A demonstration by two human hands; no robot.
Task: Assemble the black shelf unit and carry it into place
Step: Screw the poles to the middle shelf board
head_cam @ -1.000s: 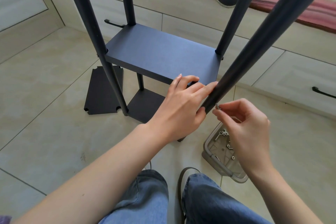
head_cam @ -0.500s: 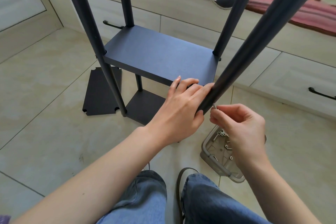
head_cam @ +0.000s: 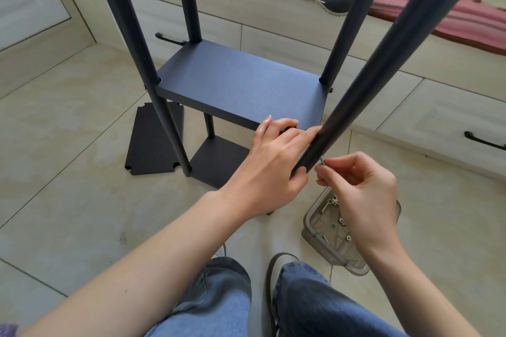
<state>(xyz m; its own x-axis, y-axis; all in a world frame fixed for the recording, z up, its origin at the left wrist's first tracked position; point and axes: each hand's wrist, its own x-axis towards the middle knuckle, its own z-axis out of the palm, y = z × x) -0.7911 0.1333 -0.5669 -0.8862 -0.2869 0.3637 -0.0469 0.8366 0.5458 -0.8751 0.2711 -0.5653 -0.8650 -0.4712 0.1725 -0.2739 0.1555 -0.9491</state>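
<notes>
The right hand [head_cam: 358,186] pinches a small silver screw [head_cam: 322,159] between thumb and forefinger, its tip held against the lower end of the near-right black pole [head_cam: 388,55]. The left hand's [head_cam: 269,167] grip is closed round that same pole: the thumb lies under its end and the fingers wrap over the top, where the pole meets the front right corner of the middle shelf board [head_cam: 241,87].

The black shelf unit [head_cam: 175,128] stands on the tiled floor [head_cam: 68,145] in front of the person, partly built. Three other poles rise past the top of the view, and a lower shelf board [head_cam: 219,161] sits near the floor beneath the middle one. A spare black board [head_cam: 153,142] with notched corners lies flat on the tiles, behind the near-left pole.

Just below the right hand, a grey plastic tray [head_cam: 323,243] rests on the floor and holds loose silver screws and small round fittings [head_cam: 341,220]. The person's knees in blue jeans [head_cam: 227,290] fill the bottom of the view, with a sandal strap between them.

Behind the unit runs a pale cabinet with drawers [head_cam: 438,117] and dark handles, topped with a pink cushion [head_cam: 471,19] and a grey one. No writing or brand marks can be read anywhere.
</notes>
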